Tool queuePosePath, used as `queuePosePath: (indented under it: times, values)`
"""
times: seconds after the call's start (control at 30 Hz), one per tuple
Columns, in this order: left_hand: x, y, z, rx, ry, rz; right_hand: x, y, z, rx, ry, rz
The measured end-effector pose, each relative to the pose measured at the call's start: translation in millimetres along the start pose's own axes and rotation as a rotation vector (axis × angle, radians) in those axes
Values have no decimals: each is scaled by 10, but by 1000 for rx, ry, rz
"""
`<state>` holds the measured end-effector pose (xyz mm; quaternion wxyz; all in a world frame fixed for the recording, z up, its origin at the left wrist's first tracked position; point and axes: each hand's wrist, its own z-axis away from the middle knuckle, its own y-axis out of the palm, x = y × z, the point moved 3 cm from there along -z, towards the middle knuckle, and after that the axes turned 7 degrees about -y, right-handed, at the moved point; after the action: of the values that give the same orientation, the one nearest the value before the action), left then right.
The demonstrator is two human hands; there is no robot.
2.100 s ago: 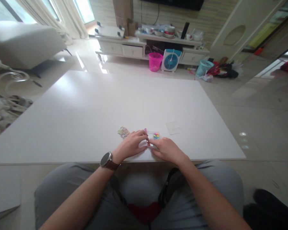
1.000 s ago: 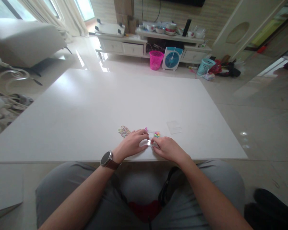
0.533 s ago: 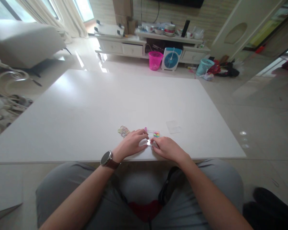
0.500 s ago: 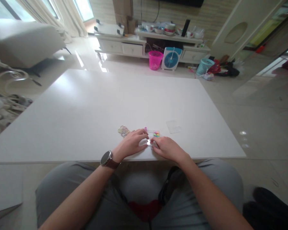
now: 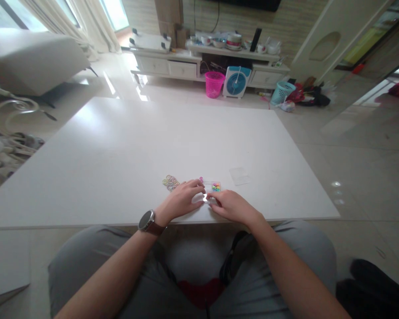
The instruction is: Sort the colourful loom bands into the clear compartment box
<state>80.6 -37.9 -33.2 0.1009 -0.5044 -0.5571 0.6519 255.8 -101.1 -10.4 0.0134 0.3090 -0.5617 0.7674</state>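
Observation:
A small clear plastic box (image 5: 210, 182) lies near the table's front edge, partly covered by my hands. Bright multicoloured small pieces (image 5: 216, 187) fill its far right part, and a little pink item (image 5: 201, 179) shows at its far left corner. Curved around the box's left side, my left hand (image 5: 186, 197) grips it with thumb near and fingers far. My right hand (image 5: 231, 204) has thumb and fingertips pinched together at the box's near right part; what they hold is too small to make out. Beside my left hand lies a pile of pale loop-shaped bands (image 5: 170, 182).
A flat clear plastic lid-like piece (image 5: 240, 176) lies on the white table (image 5: 173, 137), to the right of the box. Beyond the table stand a pink basket (image 5: 214, 84), a blue fan (image 5: 236, 82) and a low white cabinet (image 5: 182, 69).
The hands keep almost the same pose at the box; the right fingertips have shifted very slightly. The whole view has moved a little.

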Motion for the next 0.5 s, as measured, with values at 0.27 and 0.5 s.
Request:
queuePosePath:
  times: [0.27,0.5]
  values:
    - [0,3,2,5,-6,1,-19,19,-4,8,5,4]
    - [2,4,0,3,-5,4,8,51,8,25,41,69]
